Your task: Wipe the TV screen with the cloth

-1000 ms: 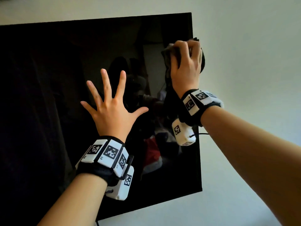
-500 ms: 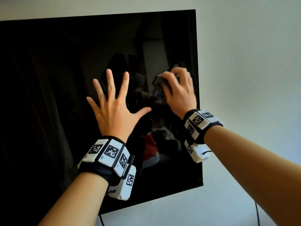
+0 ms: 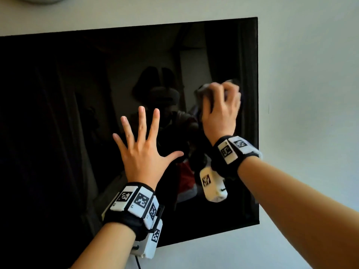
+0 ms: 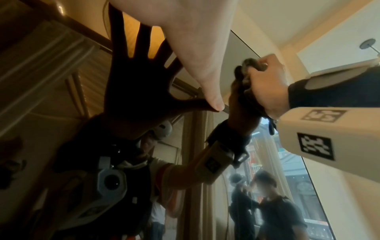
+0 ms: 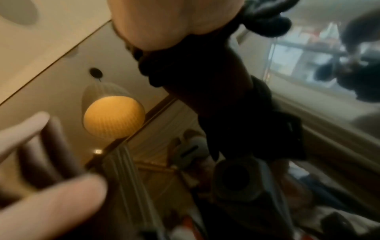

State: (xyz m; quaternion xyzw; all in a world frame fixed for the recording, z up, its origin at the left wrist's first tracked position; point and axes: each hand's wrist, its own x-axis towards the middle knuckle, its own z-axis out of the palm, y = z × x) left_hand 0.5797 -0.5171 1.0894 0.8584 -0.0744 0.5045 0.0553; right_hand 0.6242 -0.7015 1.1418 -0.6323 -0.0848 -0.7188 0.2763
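Note:
The black wall-mounted TV screen fills the left and middle of the head view. My right hand grips a bunched dark grey cloth and presses it on the glass at mid-height, close to the screen's right edge; it is motion-blurred. My left hand lies flat on the screen with fingers spread, lower and to the left. The left wrist view shows the right hand curled round the cloth. In the right wrist view the cloth bulges beside my palm.
White wall lies right of and below the TV's right edge. A thin cable hangs under the bottom edge. The glass reflects me, a lit lamp and other people in the room.
My right hand has slid the cloth down the screen from near the top right corner to about mid-height. The left hand has stayed spread on the glass.

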